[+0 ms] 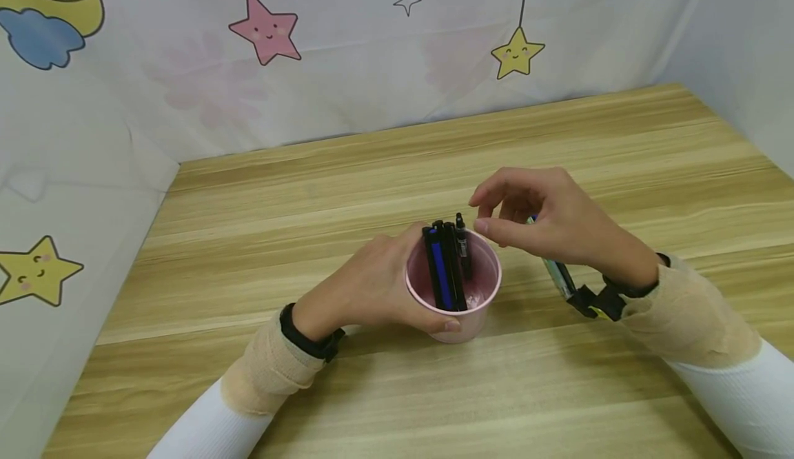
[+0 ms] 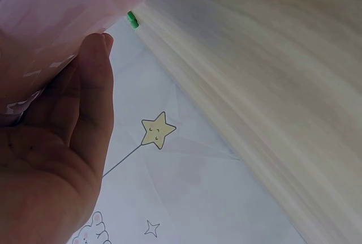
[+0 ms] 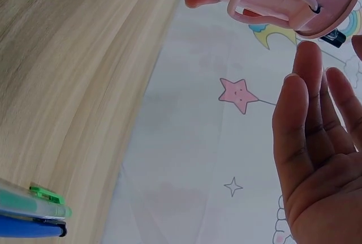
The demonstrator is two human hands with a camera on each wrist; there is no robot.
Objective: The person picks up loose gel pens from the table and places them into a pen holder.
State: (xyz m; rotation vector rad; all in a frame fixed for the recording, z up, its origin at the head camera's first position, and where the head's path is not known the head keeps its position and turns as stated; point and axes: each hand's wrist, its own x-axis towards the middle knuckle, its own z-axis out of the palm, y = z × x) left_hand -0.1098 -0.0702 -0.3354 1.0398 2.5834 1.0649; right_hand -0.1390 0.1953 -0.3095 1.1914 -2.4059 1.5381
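Observation:
My left hand (image 1: 375, 283) grips a pink cup (image 1: 457, 329) from its left side, thumb across the front. Inside lean several dark pens (image 1: 440, 266), one with a blue strip, and a black pen (image 1: 462, 245) stands apart at the right. Just beyond the rim hovers my right hand (image 1: 548, 214), its fingers loosely bent and holding nothing. The right wrist view shows the cup's handle (image 3: 240, 3) and those fingers below the rim. On the table under the right wrist lie a green-tinted clear pen (image 3: 34, 204) and a blue pen (image 3: 28, 227), side by side.
The cup is held over a wood-grain table (image 1: 310, 204). White cloth (image 1: 360, 66) with printed stars stands along the back and both sides. A green pen end (image 2: 133, 19) shows past the cup in the left wrist view.

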